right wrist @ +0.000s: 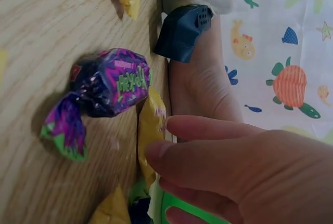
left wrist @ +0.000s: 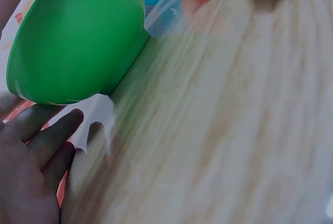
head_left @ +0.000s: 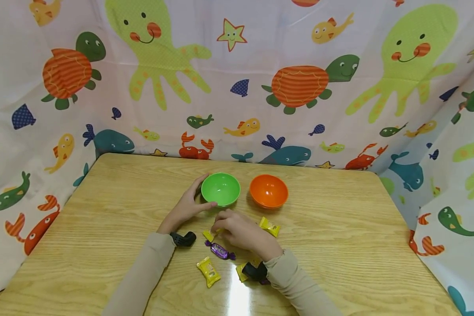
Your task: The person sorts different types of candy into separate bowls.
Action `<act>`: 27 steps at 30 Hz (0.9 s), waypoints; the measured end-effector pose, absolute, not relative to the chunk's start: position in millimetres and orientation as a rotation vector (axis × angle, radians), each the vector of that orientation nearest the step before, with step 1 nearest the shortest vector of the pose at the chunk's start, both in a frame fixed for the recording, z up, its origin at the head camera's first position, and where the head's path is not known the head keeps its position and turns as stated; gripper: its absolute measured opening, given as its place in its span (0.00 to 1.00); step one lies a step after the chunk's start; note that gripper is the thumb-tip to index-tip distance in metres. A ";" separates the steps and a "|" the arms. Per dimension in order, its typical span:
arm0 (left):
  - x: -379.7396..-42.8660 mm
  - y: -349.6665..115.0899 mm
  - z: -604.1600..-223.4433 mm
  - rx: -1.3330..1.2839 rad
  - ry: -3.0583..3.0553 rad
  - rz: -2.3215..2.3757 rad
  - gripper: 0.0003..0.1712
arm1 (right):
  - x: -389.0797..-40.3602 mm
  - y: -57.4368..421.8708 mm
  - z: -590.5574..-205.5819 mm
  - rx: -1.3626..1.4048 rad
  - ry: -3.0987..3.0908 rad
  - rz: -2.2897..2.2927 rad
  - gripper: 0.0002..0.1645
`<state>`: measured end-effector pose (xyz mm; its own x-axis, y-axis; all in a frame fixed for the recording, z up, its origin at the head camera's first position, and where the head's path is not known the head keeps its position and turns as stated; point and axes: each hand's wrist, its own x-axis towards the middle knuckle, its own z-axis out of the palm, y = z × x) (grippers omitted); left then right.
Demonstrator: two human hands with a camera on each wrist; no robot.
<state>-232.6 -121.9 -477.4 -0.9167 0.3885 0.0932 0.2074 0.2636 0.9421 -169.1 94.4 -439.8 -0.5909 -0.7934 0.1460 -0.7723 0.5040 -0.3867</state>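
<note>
Yellow candy (right wrist: 152,121) seemingly pinched; right wrist view clearest.

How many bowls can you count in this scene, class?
2: the green bowl, with the left hand against its side, and the orange bowl, just right of it. No other bowl shows.
</note>
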 end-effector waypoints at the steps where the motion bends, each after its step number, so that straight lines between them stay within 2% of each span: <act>1: -229.9 -121.4 -472.8 0.559 2.365 1.724 0.55 | -169.0 94.4 -440.3 -1.382 2.682 -0.650 0.13; 11: -224.5 -119.9 -467.1 0.549 2.361 1.742 0.55 | -167.3 93.5 -444.2 -1.284 2.700 -0.574 0.13; 18: -242.5 -122.9 -497.7 0.560 2.390 1.730 0.57 | -168.4 93.5 -449.3 -1.292 2.734 -0.553 0.11; 27: -242.8 -123.6 -501.6 0.592 2.374 1.774 0.57 | -169.9 93.3 -444.8 -1.300 2.772 -0.484 0.11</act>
<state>-242.8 -123.6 -501.6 -0.9164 0.3767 0.1351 0.2362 0.2368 0.9424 -169.9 93.3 -444.8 -0.6472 -0.7566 0.0934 -0.7435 0.5994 -0.2966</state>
